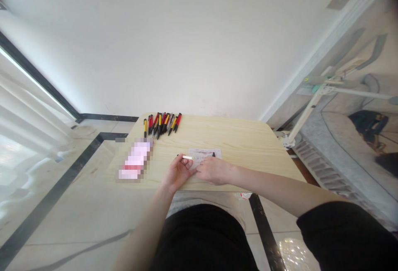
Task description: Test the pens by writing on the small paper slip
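Note:
My left hand (178, 173), palm turned up, has its fingers closed on a short white pen-like stick (187, 157). A dark tip shows at the left end of that stick. Close beside it, my right hand (213, 170) is bent over with its fingers curled down, and what they grip is hidden. A small black tip (213, 154) sticks out just above the right knuckles; I cannot tell whether it is held or lies there. Beneath both hands is a printed pale sheet or clear packet (196, 152), partly covered.
Several red, yellow and grey pens (161, 123) with black ends lie heaped at the back left of the wooden table (242, 138). A blurred-out phone-like object (136, 161) is at the left edge. A white wall stands behind; a white metal frame (307, 115) is at right.

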`<state>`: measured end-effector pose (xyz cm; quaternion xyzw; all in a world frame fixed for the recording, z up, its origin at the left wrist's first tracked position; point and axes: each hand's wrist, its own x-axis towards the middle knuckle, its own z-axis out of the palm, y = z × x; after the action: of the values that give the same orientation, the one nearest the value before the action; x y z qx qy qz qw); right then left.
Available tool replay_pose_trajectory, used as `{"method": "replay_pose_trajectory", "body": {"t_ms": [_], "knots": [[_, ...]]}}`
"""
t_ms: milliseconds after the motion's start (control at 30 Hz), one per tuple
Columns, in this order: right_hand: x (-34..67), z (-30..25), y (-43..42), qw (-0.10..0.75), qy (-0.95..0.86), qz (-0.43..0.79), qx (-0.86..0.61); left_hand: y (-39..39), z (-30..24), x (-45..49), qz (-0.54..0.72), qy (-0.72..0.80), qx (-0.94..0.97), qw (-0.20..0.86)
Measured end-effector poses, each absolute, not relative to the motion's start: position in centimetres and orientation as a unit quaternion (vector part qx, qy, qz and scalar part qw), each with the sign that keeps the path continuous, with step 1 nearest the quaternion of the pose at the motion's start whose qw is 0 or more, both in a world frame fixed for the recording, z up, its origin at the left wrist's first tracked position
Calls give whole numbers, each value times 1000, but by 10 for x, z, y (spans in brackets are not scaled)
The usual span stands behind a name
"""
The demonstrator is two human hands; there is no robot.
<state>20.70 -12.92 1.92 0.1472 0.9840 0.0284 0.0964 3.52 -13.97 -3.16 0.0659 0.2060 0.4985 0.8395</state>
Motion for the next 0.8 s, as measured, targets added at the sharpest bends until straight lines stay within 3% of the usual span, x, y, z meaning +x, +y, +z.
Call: {"method": "replay_pose_trajectory", "body": {"t_ms": [167,300,467,600,800], "knots": [[218,34,-125,-28,963,-54,264,-141,-30,35,501,202,70,839],[229,35,-132,-226,862,-215,399,-141,-32,36,507,199,67,836],[232,11,-142,-457,654,-422,430,-140,-33,38,508,200,72,835],[234,-1,-145,-529,540,-511,409,-140,-33,40,503,212,79,834],[243,0,-148,-586,450,-551,389,-139,-35,40,500,203,74,838]]}}
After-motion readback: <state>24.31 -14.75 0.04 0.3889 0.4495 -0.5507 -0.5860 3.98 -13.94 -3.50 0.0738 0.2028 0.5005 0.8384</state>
